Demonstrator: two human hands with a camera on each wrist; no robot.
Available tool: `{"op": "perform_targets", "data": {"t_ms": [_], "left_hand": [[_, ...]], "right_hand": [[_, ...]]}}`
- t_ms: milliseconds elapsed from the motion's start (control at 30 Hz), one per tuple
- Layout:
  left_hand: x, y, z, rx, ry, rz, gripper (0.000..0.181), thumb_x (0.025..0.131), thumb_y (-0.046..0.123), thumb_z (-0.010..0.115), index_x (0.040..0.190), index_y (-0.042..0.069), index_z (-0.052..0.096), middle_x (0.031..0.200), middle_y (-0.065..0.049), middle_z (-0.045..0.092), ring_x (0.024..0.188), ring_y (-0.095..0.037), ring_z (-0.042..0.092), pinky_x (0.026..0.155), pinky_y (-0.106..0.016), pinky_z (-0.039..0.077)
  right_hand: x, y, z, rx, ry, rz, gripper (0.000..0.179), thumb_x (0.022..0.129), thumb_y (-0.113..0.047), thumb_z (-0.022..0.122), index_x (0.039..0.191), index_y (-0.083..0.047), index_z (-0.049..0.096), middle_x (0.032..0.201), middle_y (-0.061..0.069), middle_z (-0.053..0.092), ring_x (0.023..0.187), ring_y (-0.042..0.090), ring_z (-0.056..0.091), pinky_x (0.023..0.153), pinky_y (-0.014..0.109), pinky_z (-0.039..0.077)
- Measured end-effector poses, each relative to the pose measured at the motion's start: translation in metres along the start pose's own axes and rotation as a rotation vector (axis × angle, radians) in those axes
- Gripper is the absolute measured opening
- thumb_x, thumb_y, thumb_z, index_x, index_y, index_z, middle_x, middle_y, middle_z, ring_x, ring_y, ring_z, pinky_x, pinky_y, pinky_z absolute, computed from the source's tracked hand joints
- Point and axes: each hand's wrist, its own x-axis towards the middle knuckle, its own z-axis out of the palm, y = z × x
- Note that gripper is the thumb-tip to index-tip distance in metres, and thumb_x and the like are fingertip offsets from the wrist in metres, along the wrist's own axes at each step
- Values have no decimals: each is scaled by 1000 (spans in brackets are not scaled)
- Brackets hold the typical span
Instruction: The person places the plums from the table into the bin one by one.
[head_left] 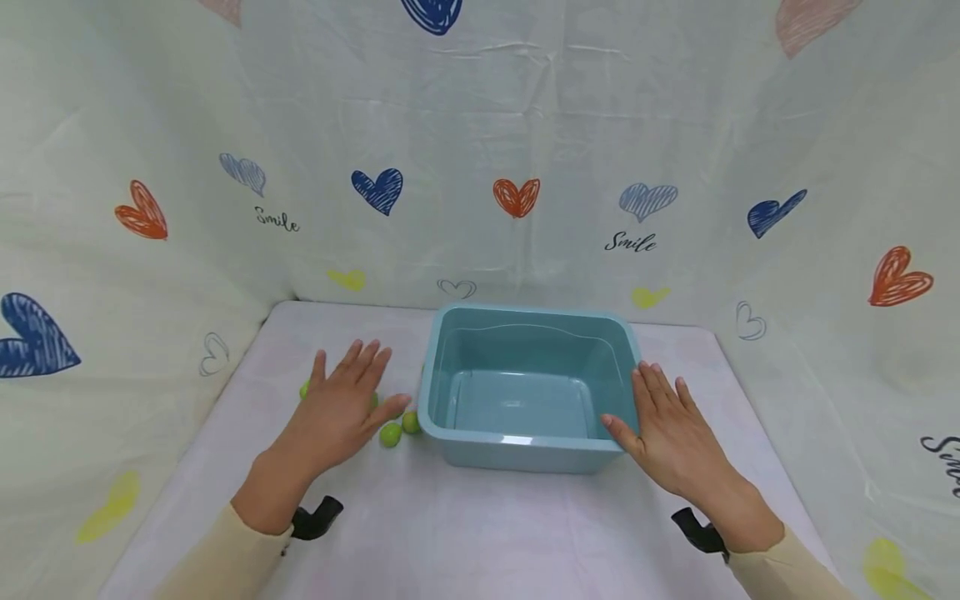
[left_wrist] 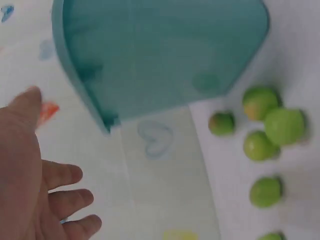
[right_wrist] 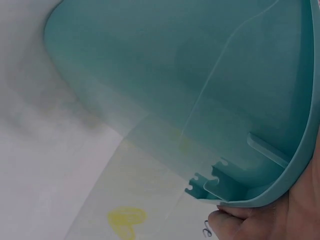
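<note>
Left hand: the person's left hand (head_left: 333, 412) hangs to the left of the tub, fingers straight and spread, thumb held away from them and pointing right; it grips nothing.
Right hand: the right hand (head_left: 671, 433) lies against the right side of the tub at its near corner, fingers straight and extended toward the far side, thumb apart and reaching over the rim; it touches without clamping.
Tub: a light-blue rectangular plastic tub (head_left: 525, 457) stands upright on the table, right of the left hand, its rounded rim facing up.
Green fruits: small round green fruits (left_wrist: 285, 126) lie on the table left of the tub, partly hidden beneath the left hand from above; the left wrist view shows three clustered together and others scattered near them, some with brownish patches.
Table: a pale cover spreads over the tabletop (head_left: 510, 533).
Backdrop: a whitish curtain (head_left: 457, 125) rises behind and along both sides, printed with hearts in blue, red and yellow and the word "Smile".
Wrists: beige sleeves (head_left: 225, 558) and black mounts (head_left: 317, 518).
</note>
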Motion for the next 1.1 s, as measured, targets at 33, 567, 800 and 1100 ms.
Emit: {"op": "perform_targets", "data": {"t_ms": [33,567,800,1100], "left_hand": [[-3,-7,-2,3,30,-10,76,104,51,60,157,-1,44,163,-26,41,155,-47,33,120,-77,17],[-23,-119,45,109,102,-34,41,91,20,81,127,2,71,123,-23,66,115,-45,58,94,-66,48],[-15,-158,61,152,72,-53,47,89,21,82,129,0,68,122,-25,62,113,-48,55,91,-67,46],[-5,-172,70,146,2,-64,43,91,20,78,129,1,69,122,-23,61,114,-45,51,94,-68,42]], "right_hand": [[0,0,1,6,1,-1,95,106,-61,46,160,13,24,169,34,21,158,51,20,124,70,15],[0,3,3,62,3,4,94,106,-59,49,160,14,22,170,34,18,159,50,18,126,67,14],[0,3,3,51,13,4,95,106,-59,49,160,14,23,169,34,19,159,50,19,126,68,15],[0,2,5,51,18,7,94,106,-59,50,160,14,23,170,33,20,158,50,20,126,66,16]]}}
